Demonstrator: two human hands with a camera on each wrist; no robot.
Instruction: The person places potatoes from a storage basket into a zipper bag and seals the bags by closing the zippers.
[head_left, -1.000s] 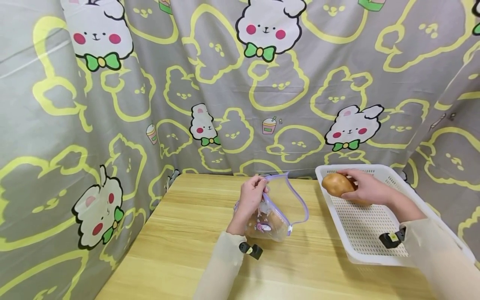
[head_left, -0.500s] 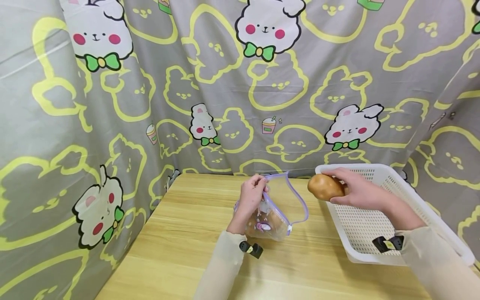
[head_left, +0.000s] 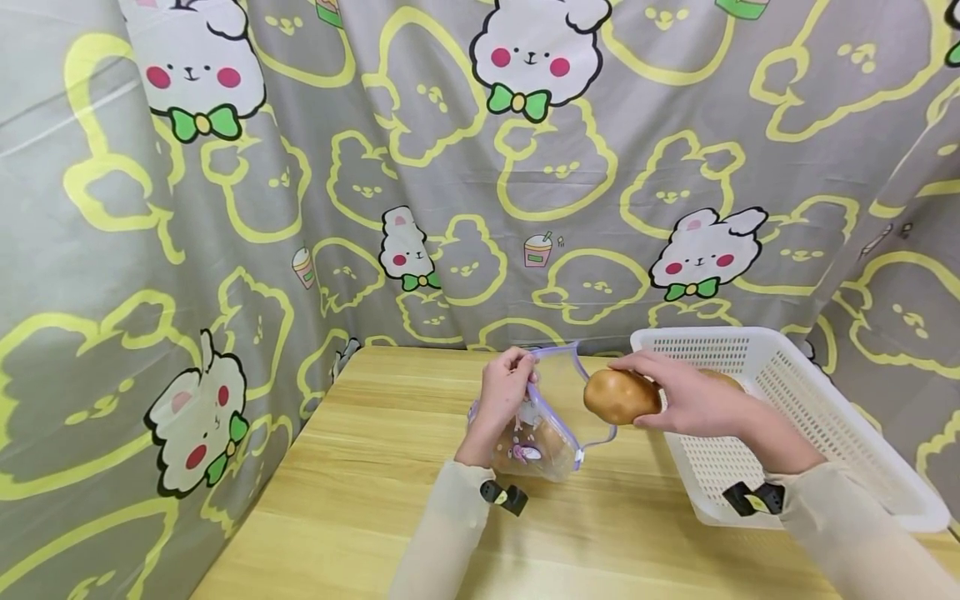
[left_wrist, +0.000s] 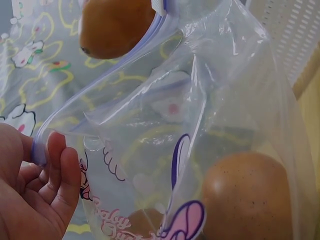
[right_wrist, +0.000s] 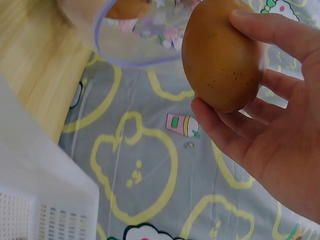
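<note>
My right hand (head_left: 693, 398) grips a smooth brown potato (head_left: 621, 397) between thumb and fingers, in front of the bag's mouth. Dark specks dot this potato (right_wrist: 222, 55) in the right wrist view. With thumb and fingertips my left hand (head_left: 506, 392) pinches the purple zip edge of a clear zip bag (head_left: 536, 458), whose mouth gapes to the right. Pink and purple cartoon prints mark the bag's front. Through its plastic, the left wrist view shows a brown potato (left_wrist: 247, 195) and part of another rounded brown thing (left_wrist: 145, 222) low in the bag.
A white perforated plastic basket (head_left: 678, 467) stands at the right of the wooden table (head_left: 360, 475). Partly hidden behind my right hand, another brown potato (head_left: 723, 379) lies in it. A grey cartoon-print curtain (head_left: 450, 167) hangs behind and at the left.
My right hand has carried the potato out of the basket, leftward over its rim, to the bag's opening. My left hand has kept its hold on the bag with hardly any movement.
</note>
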